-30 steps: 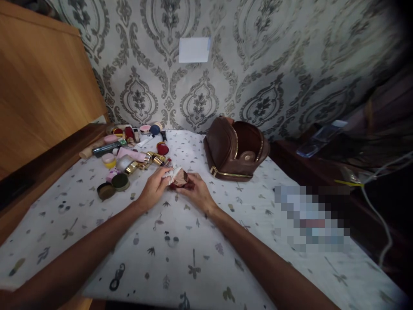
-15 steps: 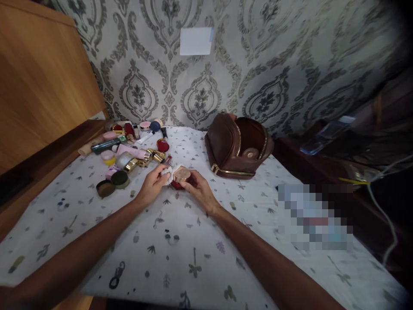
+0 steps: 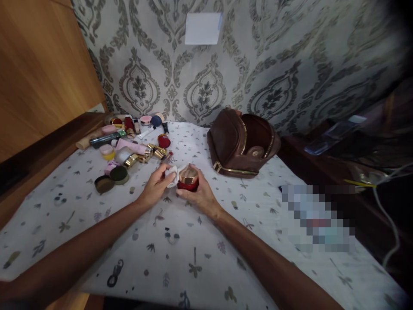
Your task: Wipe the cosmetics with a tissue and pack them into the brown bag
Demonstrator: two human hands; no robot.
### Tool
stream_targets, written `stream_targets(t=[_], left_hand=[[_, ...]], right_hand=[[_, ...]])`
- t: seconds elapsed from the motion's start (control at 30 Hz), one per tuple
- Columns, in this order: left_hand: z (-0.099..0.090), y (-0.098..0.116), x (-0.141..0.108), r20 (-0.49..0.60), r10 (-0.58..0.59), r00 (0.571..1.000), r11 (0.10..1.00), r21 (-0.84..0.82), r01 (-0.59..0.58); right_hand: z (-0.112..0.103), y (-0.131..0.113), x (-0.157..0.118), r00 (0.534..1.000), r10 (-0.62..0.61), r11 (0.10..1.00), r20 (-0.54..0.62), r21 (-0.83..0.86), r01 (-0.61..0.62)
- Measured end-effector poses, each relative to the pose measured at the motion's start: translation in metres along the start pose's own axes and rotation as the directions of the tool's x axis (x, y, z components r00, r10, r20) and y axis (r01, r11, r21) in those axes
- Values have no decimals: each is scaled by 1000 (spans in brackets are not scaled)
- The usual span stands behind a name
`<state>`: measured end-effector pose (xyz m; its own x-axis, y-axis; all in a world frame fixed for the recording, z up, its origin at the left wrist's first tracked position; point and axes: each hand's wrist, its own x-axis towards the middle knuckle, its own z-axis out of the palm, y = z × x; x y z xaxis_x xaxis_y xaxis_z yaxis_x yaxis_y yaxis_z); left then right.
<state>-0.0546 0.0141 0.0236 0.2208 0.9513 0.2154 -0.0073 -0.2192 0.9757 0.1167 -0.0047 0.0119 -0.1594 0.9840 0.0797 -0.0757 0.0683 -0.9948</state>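
Observation:
Between my hands is a red cosmetic jar (image 3: 188, 183) with a shiny gold lid, held upright. My right hand (image 3: 201, 193) is closed around its right side, thumb at the front. My left hand (image 3: 158, 183) pinches a crumpled white cloth (image 3: 172, 175) beside the jar's left side. Left of my hands lie two dark round containers (image 3: 119, 175), a gold-capped jar (image 3: 130, 159), a pink tube (image 3: 132, 146) and several gold-capped items. A red round compact (image 3: 164, 141) sits farther back.
An unzipped brown bag (image 3: 240, 144) stands at the back right, against the patterned wall. A wooden cabinet (image 3: 48, 56) borders the left side. A blurred-out item (image 3: 318, 219) lies on the patterned tablecloth (image 3: 155, 258) at right. A white cable (image 3: 389, 224) hangs beyond the edge.
The red jar is now upright with its side showing, and my right hand has wrapped around it. The cloth has come to the jar's left side. The view has shifted slightly.

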Motion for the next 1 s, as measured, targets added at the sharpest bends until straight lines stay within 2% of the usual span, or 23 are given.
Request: stream_targets(t=[0.13, 0.37, 0.53, 0.7, 0.87, 1.0], left_hand=[[2, 1, -1, -3, -2, 1000, 999, -45, 2], [-1, -7, 1, 32, -38, 999, 983, -177, 43], [-4, -10, 4, 101, -72, 992, 954, -283, 97], [-3, -3, 3, 162, -136, 977, 901, -390, 190], [-3, 5, 1, 228, -188, 955, 893, -366, 263], [-3, 11, 0, 262, -200, 944, 902, -328, 282]], right_hand=[[-1, -3, -4, 995, 101, 993, 15, 55, -101], [1, -7, -10, 984, 94, 991, 153, 83, -108], [0, -10, -11, 983, 118, 993, 139, -43, -113], [1, -9, -12, 984, 131, 970, 120, -221, -102], [5, -12, -16, 968, 158, 973, 193, -195, -120], [5, -8, -16, 966, 166, 975, 198, -180, -131]])
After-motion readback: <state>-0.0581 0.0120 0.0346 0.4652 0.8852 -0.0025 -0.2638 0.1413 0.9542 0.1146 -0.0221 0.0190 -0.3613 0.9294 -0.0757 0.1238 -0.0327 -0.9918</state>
